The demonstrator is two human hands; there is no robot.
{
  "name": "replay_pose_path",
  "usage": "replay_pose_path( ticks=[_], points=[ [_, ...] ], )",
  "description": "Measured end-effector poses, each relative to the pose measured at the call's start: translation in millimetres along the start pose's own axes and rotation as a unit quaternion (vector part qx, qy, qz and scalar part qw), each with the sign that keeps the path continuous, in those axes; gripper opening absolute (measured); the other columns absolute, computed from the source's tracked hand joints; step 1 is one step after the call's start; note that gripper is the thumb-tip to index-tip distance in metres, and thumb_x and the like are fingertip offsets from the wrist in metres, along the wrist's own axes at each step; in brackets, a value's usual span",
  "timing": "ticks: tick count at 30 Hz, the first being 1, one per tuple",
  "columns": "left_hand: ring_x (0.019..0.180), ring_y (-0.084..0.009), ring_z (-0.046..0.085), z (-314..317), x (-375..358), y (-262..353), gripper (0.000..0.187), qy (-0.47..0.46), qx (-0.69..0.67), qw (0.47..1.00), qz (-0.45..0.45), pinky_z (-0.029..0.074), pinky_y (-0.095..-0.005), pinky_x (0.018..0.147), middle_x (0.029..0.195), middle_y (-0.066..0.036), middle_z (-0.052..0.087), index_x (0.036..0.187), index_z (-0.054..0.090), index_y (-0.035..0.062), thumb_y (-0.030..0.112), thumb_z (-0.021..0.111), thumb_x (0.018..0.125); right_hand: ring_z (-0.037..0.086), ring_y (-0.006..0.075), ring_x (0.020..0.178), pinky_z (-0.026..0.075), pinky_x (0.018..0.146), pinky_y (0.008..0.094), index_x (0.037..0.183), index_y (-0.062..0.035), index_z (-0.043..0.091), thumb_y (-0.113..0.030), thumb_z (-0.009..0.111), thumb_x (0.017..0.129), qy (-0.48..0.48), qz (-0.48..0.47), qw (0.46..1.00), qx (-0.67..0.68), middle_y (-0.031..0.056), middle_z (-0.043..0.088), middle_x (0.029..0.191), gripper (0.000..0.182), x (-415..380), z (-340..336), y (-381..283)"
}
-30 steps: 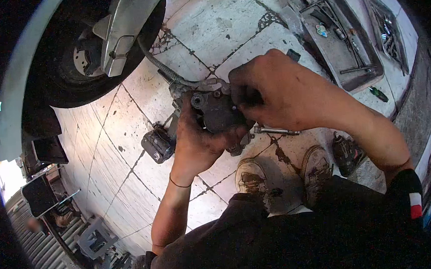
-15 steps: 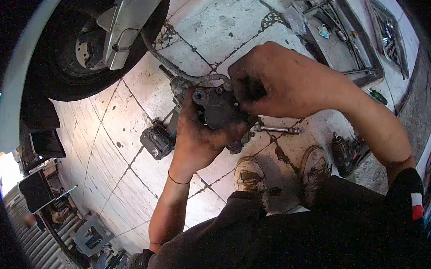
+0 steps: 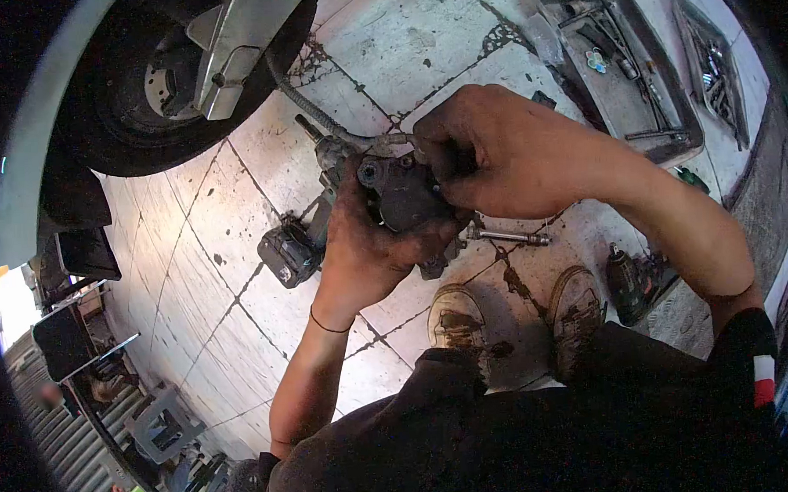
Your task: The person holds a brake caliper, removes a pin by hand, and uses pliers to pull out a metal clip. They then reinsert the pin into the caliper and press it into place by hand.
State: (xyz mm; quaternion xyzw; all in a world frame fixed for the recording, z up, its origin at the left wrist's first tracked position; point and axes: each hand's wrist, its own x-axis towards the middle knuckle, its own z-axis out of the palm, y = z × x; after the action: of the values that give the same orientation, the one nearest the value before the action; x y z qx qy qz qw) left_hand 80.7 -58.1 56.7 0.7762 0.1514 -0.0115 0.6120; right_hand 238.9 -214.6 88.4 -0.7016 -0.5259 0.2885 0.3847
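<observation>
A dark, greasy brake caliper is held up over the floor, with a brake hose running to it from the wheel side. Wrapped around the caliper from below and the left is my left hand, fingers closed. My right hand is curled at the caliper's right edge, beside the hose end; its fingertips are pinched together and whatever lies between them is hidden. On the tiles behind the left hand lies a cordless impact wrench, partly covered by that hand.
A tyre and wheel hub stand at upper left. At upper right are a tool tray and a second tray with sockets. A metal socket extension lies near my shoes. A dark power tool sits right of them.
Both hands stay at the caliper with nearly the same grip. The right hand has shifted very slightly downward, and the whole view has moved a little.
</observation>
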Motion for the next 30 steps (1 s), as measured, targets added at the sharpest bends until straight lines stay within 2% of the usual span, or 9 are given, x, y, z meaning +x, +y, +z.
replay_pose_path(
  ticks=[8,11,18,21,24,26,27,29,30],
  points=[
    [0.100,-0.0277,0.070,0,-2,2,0.107,0.002,0.055,0.998,0.000,0.052,-0.0348,0.094,0.105,-0.018,0.071,0.134,0.027,-0.0197,0.026,0.092,0.063,0.058,0.0457,0.076,0.046,0.066,0.0456,0.082,0.0027,0.058,-0.006,0.065,0.073,0.064,-0.084,0.993,-0.057,0.0233,0.059,0.077,0.015,-7,9,3],
    [0.101,-0.0292,0.070,2,-5,10,0.112,0.024,0.135,0.990,-0.014,0.052,-0.0350,0.094,0.106,-0.019,0.071,0.136,0.022,-0.0209,0.026,0.092,0.063,0.059,0.0457,0.076,0.046,0.066,0.0473,0.084,0.0039,0.056,-0.004,0.065,0.073,0.038,-0.055,0.997,-0.025,0.0238,0.059,0.076,0.016,-6,7,-1],
    [0.101,-0.0296,0.070,-3,-5,-4,0.116,0.014,0.141,0.990,0.019,0.054,-0.0342,0.090,0.105,-0.021,0.071,0.138,0.020,-0.0223,0.025,0.092,0.060,0.060,0.0460,0.082,0.046,0.068,0.0484,0.090,0.0049,0.055,0.000,0.064,0.074,0.067,-0.057,0.995,-0.046,0.0251,0.060,0.079,0.019,-11,23,-4],
    [0.100,-0.0300,0.070,-3,-6,-6,0.114,0.003,0.099,0.994,-0.034,0.054,-0.0340,0.089,0.104,-0.021,0.071,0.136,0.023,-0.0222,0.024,0.092,0.058,0.061,0.0465,0.083,0.046,0.068,0.0488,0.091,0.0044,0.055,0.001,0.063,0.075,0.049,-0.030,0.997,-0.058,0.0251,0.061,0.080,0.018,-12,24,-9],
    [0.099,-0.0284,0.071,0,-4,-14,0.107,0.025,0.119,0.992,-0.018,0.054,-0.0334,0.088,0.104,-0.020,0.071,0.132,0.028,-0.0200,0.022,0.092,0.058,0.061,0.0457,0.078,0.048,0.065,0.0460,0.090,0.0035,0.055,0.001,0.064,0.076,0.074,-0.056,0.994,-0.054,0.0237,0.060,0.079,0.017,-12,21,-7],
    [0.097,-0.0261,0.070,2,-3,-11,0.098,0.014,0.018,1.000,-0.018,0.054,-0.0329,0.088,0.104,-0.018,0.071,0.129,0.034,-0.0148,0.022,0.092,0.060,0.063,0.0372,0.068,0.048,0.060,0.0398,0.089,0.0027,0.055,0.000,0.066,0.077,0.072,-0.059,0.996,-0.014,0.0197,0.060,0.075,0.016,-16,14,-7],
    [0.097,-0.0261,0.070,2,-4,-9,0.098,0.016,0.018,1.000,-0.019,0.054,-0.0329,0.088,0.104,-0.018,0.071,0.129,0.034,-0.0148,0.022,0.092,0.060,0.063,0.0372,0.068,0.048,0.060,0.0398,0.089,0.0027,0.055,0.000,0.066,0.077,0.071,-0.059,0.996,-0.013,0.0197,0.060,0.075,0.016,-17,14,-3],
    [0.098,-0.0180,0.068,3,-5,-6,0.067,-0.017,-0.012,0.999,-0.028,0.059,-0.0292,0.071,0.118,-0.012,0.064,0.129,0.042,0.0047,0.005,0.084,0.076,0.061,0.0245,0.063,0.048,0.059,0.0345,0.088,0.0021,0.055,0.000,0.069,0.076,0.057,-0.006,0.998,0.020,0.0147,0.060,0.072,0.018,-17,14,2],
    [0.098,-0.0180,0.068,3,-5,-6,0.067,-0.018,-0.011,0.999,-0.027,0.059,-0.0292,0.071,0.118,-0.012,0.064,0.129,0.042,0.0047,0.005,0.084,0.076,0.061,0.0245,0.063,0.048,0.059,0.0345,0.088,0.0021,0.055,0.000,0.069,0.076,0.059,-0.006,0.998,0.019,0.0147,0.060,0.072,0.018,-19,10,1]
  ],
)
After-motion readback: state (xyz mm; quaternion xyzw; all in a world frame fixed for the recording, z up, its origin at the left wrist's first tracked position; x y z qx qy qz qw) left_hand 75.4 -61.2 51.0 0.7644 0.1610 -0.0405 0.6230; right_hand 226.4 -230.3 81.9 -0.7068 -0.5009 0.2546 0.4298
